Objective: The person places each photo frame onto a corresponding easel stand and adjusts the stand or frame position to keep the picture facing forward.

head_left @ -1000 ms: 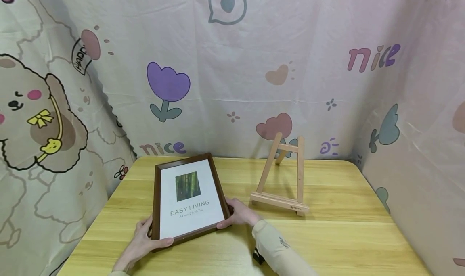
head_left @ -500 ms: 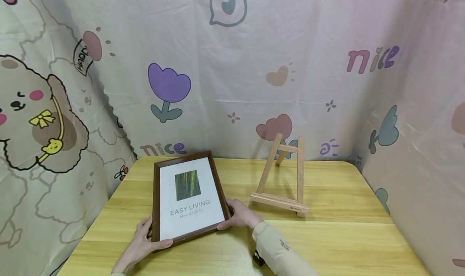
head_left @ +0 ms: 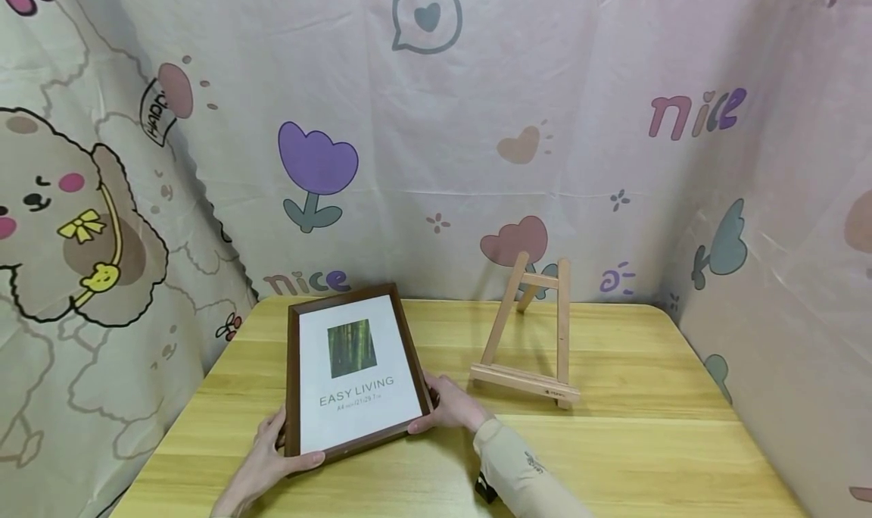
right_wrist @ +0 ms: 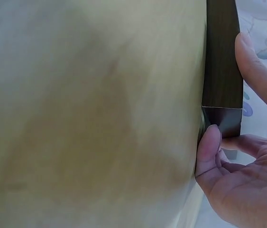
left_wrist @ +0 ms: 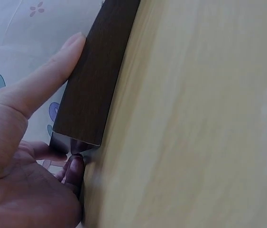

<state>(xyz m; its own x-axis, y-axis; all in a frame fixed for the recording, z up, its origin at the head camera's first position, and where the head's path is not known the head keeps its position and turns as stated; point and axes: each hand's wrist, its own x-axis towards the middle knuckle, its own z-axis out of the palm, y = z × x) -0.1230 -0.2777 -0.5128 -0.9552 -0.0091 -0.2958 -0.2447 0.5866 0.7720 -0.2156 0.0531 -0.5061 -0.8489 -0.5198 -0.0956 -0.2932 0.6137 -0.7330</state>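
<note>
A dark brown picture frame (head_left: 361,366) lies face up, slightly turned, on the left half of the table. Behind its front is a white sheet with a small bamboo picture and the words EASY LIVING. My left hand (head_left: 262,457) grips the near left corner, thumb over the front edge and fingers curled at the side and below, as the left wrist view shows. At the near right corner my right hand (head_left: 450,404) holds the frame the same way, its thumb on the edge (right_wrist: 223,57). A small wooden easel (head_left: 527,378) stands apart, right of the frame.
The table (head_left: 647,442) has a light wood grain. A printed cloth (head_left: 436,124) hangs behind it and down both sides, close to the table's far edge. A small black item (head_left: 485,489) shows beside the right sleeve.
The head view has shifted very slightly. The picture frame's far edge sits a touch higher than a second ago; both hands keep their grip at the near corners. The easel stays where it was.
</note>
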